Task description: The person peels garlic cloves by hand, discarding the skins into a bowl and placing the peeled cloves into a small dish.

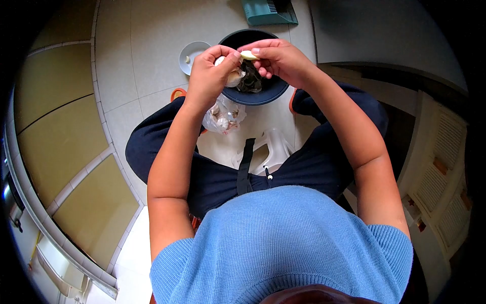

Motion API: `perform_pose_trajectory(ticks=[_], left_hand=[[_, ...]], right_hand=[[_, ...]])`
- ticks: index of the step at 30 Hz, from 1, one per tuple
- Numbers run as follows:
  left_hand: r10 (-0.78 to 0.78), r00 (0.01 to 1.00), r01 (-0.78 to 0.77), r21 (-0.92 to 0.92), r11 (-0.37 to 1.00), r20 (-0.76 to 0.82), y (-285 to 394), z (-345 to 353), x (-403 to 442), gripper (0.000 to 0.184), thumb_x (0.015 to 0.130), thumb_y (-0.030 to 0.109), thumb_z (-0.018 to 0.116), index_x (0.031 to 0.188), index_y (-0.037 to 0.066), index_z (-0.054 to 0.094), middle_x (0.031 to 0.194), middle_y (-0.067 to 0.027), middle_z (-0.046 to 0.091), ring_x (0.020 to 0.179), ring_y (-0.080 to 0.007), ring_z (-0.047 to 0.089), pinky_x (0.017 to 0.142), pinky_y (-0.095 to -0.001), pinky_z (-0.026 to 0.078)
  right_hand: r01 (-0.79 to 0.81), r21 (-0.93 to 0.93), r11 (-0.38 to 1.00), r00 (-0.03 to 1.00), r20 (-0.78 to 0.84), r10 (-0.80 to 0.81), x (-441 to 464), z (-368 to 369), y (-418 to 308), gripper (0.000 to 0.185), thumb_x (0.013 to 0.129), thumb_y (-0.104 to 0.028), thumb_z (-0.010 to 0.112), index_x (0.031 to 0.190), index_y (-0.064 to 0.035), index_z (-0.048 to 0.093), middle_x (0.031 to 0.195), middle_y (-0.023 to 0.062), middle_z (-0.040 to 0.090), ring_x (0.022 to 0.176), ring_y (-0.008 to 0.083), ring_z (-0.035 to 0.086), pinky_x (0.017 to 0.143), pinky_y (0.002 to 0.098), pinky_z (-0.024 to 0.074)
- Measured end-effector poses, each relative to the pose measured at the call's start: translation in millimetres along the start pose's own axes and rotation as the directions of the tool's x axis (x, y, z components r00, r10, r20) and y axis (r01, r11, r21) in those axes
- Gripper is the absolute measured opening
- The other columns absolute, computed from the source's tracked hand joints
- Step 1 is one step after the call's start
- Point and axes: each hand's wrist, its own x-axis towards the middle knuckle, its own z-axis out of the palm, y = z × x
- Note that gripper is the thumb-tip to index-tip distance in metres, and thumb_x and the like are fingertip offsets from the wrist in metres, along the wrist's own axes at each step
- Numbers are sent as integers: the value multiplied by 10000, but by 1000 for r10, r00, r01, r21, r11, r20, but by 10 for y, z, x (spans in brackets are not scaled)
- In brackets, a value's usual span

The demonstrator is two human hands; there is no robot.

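Above a dark round bin (258,98), my two hands meet with garlic between them. My left hand (211,71) is closed around a whitish garlic bulb (235,78), partly covered by the fingers. A pale garlic clove (248,54) is pinched in the fingers of my right hand (281,59), close to the left thumb. Crumpled dark plastic (250,81) shows inside the bin. To the left, a white plate (183,67) carries a small clove (188,59). Nearer to me, a clear plastic bag (223,117) holds several garlic bulbs on the floor.
A teal dustpan (271,18) lies beyond the bin. Between my legs is a white plastic stool (275,147). Tan cabinet doors (66,116) line the left side, and a grey panel (374,30) stands at the upper right. The floor (157,45) is pale tile.
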Motion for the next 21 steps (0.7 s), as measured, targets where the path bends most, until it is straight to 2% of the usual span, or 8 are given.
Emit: perform_pose_trajectory(ticks=[2,4,8,10,12,15,21], left_hand=[[-34,999,33,-12,999,-8,0,0,2,166,861,172,608,869,5,601,776,-20,607,687,-66,556,625,-194,445],[-67,998,67,-25,997,-15,-2,5,6,163,865,178,602,870,16,592,780,-15,600,696,-69,557,638,-198,442],[-80,996,80,-12,997,-28,-42,22,20,158,869,177,597,875,19,592,787,-21,605,689,-71,557,633,-201,442],[-83,996,83,-8,997,-21,-58,27,21,154,871,176,594,875,21,591,790,-24,607,687,-72,556,631,-202,442],[-115,993,116,-138,984,17,-67,35,19,143,877,169,585,875,26,585,792,-25,610,684,-75,555,625,-206,441],[-125,992,127,-207,970,24,-93,29,36,135,883,165,575,873,30,580,792,-25,610,679,-77,554,619,-209,439],[-149,988,152,-219,964,35,-93,24,31,138,886,169,571,878,31,578,795,-27,612,682,-78,558,616,-213,440]], right_hand=[[16,-3,1000,1000,1,-16,4,31,7,263,909,-159,526,1127,-22,580,774,35,595,589,71,557,522,169,457],[83,-103,991,995,-51,-89,13,44,30,276,914,-183,530,1138,-32,584,833,41,615,629,71,573,546,172,467],[80,-232,969,992,-80,-101,28,65,38,301,910,-256,535,1102,-37,609,823,40,631,659,87,599,551,183,462],[217,-376,901,975,32,-221,42,54,67,319,911,-291,539,1088,-38,617,850,30,639,709,81,603,574,190,468],[206,-344,916,978,41,-205,20,70,50,314,915,-288,530,1082,-37,619,859,28,639,726,79,600,591,191,470],[190,-296,936,982,49,-183,10,94,31,306,926,-276,512,1077,-33,620,874,31,637,742,78,596,623,194,474],[160,-195,968,987,44,-155,49,60,80,294,941,-246,481,1077,-22,612,879,42,631,720,86,590,644,194,481]])
